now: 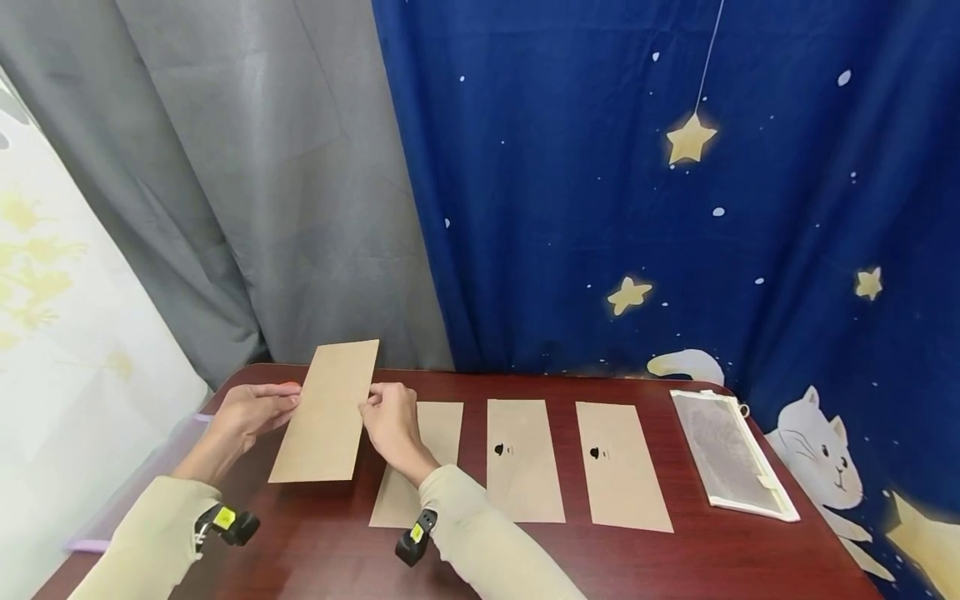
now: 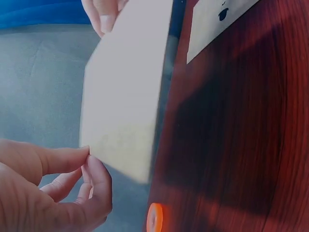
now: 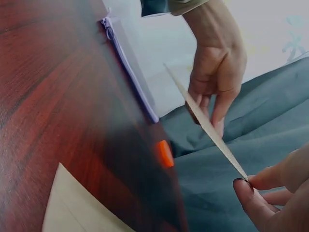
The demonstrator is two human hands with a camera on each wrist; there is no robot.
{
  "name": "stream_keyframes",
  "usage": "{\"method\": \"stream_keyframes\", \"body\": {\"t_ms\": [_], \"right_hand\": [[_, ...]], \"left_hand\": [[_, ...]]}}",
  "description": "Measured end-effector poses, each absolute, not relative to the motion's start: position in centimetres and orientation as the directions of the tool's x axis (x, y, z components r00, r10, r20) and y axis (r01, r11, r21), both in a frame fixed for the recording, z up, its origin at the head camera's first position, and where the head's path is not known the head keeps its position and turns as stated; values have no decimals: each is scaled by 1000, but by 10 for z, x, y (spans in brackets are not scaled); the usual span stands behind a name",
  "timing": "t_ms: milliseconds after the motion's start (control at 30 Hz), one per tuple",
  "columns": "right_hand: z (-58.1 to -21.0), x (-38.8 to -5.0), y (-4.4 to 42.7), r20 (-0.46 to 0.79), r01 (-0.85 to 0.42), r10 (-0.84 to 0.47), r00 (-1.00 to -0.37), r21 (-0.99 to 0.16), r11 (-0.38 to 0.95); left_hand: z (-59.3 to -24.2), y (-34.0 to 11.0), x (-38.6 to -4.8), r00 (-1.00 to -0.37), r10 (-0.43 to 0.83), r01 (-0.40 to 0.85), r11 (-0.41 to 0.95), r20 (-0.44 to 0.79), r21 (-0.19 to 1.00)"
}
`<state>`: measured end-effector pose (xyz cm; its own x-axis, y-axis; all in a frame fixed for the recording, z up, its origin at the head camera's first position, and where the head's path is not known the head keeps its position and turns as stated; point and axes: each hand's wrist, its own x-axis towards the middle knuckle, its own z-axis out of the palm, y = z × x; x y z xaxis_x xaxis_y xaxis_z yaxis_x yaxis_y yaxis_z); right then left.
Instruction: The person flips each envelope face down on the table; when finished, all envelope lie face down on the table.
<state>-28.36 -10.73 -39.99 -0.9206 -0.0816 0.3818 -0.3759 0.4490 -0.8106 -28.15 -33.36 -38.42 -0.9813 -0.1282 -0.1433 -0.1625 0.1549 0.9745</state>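
A plain brown paper sheet (image 1: 326,417) is held tilted above the left part of the table. My left hand (image 1: 251,410) pinches its left edge; in the left wrist view, thumb and fingertips of that hand (image 2: 58,183) meet at a corner. On the opposite edge, my right hand (image 1: 395,425) pinches the sheet between thumb and fingers. The right wrist view catches the sheet (image 3: 215,135) nearly edge-on, with the right hand (image 3: 280,193) at its near end. Beneath the right forearm lies another brown sheet (image 1: 441,429), partly covered.
Two brown sheets, the middle one (image 1: 525,475) and the right one (image 1: 630,479), bear small black hat-like prints. A white-edged mesh zip pouch (image 1: 731,454) lies at the right. Near the left edge are a purple-trimmed pouch (image 3: 130,75) and a small orange object (image 3: 165,153). Curtains hang behind.
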Motion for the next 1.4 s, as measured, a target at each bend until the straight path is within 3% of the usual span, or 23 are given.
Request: {"method": "stream_keyframes", "body": {"t_ms": [300,633,1000,1400], "right_hand": [[-423,-285,-118,327,-327,-80,-942,-832,447],[-435,-280,-124,207,-266,-167,-964,-772,578],[-445,-287,-128,126,-203,-165,-978,-746,634],[-443,-291,-133,112,-250,-239,-965,-675,694]], "left_hand": [[-392,-339,-280,-987,-133,-133,379,-88,916],[-417,-341,-283,-986,-165,-102,554,-11,826],[-431,-331,-286,-978,-198,-87,645,57,759],[-441,-324,-286,-965,-175,-37,827,194,561]]}}
